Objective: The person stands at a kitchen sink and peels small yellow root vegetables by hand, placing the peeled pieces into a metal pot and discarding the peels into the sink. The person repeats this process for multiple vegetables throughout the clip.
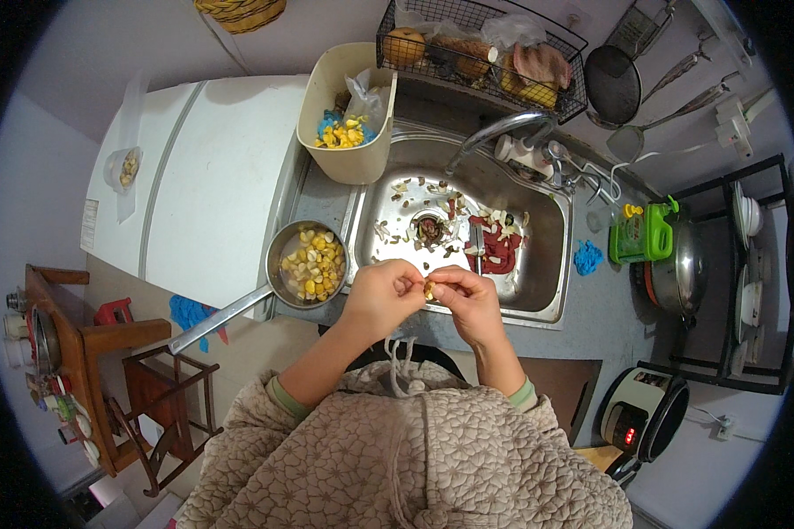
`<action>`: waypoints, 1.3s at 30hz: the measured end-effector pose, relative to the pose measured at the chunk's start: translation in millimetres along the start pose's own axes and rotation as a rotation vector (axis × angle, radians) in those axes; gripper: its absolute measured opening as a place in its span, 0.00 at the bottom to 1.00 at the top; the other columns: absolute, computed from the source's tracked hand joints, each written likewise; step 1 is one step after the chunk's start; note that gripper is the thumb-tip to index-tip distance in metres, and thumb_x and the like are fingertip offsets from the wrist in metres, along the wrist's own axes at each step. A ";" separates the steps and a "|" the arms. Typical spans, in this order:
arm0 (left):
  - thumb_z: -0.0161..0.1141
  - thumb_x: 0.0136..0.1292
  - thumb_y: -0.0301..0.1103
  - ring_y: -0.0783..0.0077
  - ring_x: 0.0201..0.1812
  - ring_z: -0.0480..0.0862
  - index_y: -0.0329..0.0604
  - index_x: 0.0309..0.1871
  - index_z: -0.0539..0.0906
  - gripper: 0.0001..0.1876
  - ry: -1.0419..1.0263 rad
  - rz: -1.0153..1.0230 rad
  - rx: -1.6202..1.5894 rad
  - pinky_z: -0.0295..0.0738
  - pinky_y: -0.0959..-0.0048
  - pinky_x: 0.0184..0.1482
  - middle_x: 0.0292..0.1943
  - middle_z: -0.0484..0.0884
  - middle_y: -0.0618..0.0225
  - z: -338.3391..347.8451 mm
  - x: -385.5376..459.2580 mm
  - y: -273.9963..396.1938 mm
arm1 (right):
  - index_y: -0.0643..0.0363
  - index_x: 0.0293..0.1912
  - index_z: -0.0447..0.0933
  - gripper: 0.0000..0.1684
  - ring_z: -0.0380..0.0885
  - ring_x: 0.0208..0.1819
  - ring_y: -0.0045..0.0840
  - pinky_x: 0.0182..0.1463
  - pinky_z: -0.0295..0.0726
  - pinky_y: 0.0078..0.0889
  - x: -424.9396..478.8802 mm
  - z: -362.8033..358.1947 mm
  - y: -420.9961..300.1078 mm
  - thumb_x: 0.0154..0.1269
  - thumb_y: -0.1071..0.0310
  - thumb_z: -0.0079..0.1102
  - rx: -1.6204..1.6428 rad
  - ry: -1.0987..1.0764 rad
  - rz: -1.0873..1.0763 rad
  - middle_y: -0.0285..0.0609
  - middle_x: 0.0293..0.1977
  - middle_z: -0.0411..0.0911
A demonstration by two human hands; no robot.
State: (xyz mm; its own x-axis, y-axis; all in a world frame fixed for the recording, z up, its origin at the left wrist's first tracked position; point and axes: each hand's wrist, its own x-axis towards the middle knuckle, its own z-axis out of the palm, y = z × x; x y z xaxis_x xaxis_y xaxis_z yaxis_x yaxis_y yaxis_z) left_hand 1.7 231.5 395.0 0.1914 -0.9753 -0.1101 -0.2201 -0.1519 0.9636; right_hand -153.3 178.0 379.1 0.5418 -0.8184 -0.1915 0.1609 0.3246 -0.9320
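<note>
Over the sink's front edge, my right hand (466,297) pinches a small yellow-brown seed-like piece (429,289) between thumb and fingers. My left hand (385,294) meets it there, its fingers curled and its fingertips beside the piece; whether they grip it is hidden. Below lies the steel sink (542,244), strewn with pale and brown peel scraps (437,188) around the drain (430,228). A dark red cloth (503,251) with a metal-bladed tool (478,246) across its edge rests inside. At the left, a long-handled saucepan (221,321) holds yellow and cream pieces (312,264) in liquid.
A beige bin (354,165) with yellow scraps stands at the sink's back left. The faucet (503,125) arches over the basin. Right of it are a blue crumpled plastic (587,256), a green jug (642,235) and a lidded pot (680,264). A wire basket (403,69) hangs behind.
</note>
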 end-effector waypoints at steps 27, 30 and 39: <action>0.58 0.56 0.23 0.79 0.27 0.80 0.29 0.35 0.80 0.06 -0.048 -0.178 -0.343 0.76 0.82 0.30 0.27 0.81 0.65 6.1 3.9 -5.3 | 0.68 0.37 0.78 0.07 0.75 0.36 0.18 0.41 0.75 0.17 5.3 -6.5 8.0 0.56 0.81 0.57 0.064 0.042 -0.029 0.41 0.37 0.77; 0.59 0.55 0.23 0.79 0.27 0.81 0.30 0.33 0.81 0.05 0.010 -0.035 -0.183 0.76 0.81 0.29 0.27 0.82 0.64 5.6 3.7 1.9 | 0.68 0.37 0.78 0.07 0.75 0.36 0.18 0.41 0.76 0.17 4.9 -6.1 6.8 0.56 0.81 0.57 0.014 0.093 -0.053 0.41 0.37 0.76; 0.61 0.44 0.23 0.70 0.19 0.77 0.36 0.25 0.78 0.04 0.179 0.319 0.349 0.71 0.75 0.23 0.20 0.76 0.61 11.5 6.7 9.2 | 0.67 0.35 0.79 0.05 0.73 0.35 0.16 0.37 0.72 0.14 4.1 0.2 1.9 0.56 0.80 0.58 -0.196 0.129 -0.121 0.38 0.35 0.76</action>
State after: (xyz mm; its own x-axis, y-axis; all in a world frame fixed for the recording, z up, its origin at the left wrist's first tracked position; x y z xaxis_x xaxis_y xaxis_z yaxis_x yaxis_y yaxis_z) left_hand -10.1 221.7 400.4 0.2171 -0.9437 0.2495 -0.5951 0.0747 0.8001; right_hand -150.6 175.4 376.6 0.4171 -0.9033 -0.1007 0.0485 0.1328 -0.9900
